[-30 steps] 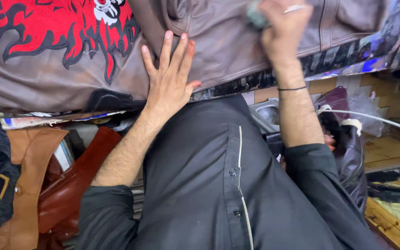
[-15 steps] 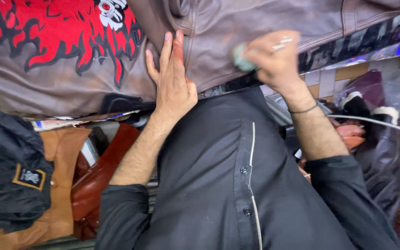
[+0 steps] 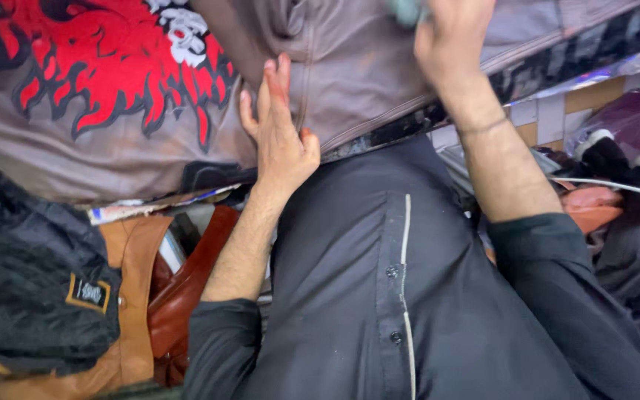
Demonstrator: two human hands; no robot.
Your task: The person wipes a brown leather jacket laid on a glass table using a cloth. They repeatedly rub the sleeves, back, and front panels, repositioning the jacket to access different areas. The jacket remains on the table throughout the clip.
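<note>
two hands on a grey-brown leather jacket (image 3: pixel 350 67) with red flame art: left hand (image 3: pixel 279 137) flat, right hand (image 3: pixel 450 41) gripping a cloth (image 3: pixel 407 10).

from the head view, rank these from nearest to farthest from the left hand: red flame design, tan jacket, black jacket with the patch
From the left hand, pressed flat on the brown leather jacket:
1. Red flame design, just to the hand's left on that same jacket.
2. Tan jacket, lower left, below the table edge.
3. Black jacket with the patch, far lower left.

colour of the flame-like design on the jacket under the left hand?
Red with black outline and a white patch, on the grey-brown jacket; flame design shows best in the head view.
</note>
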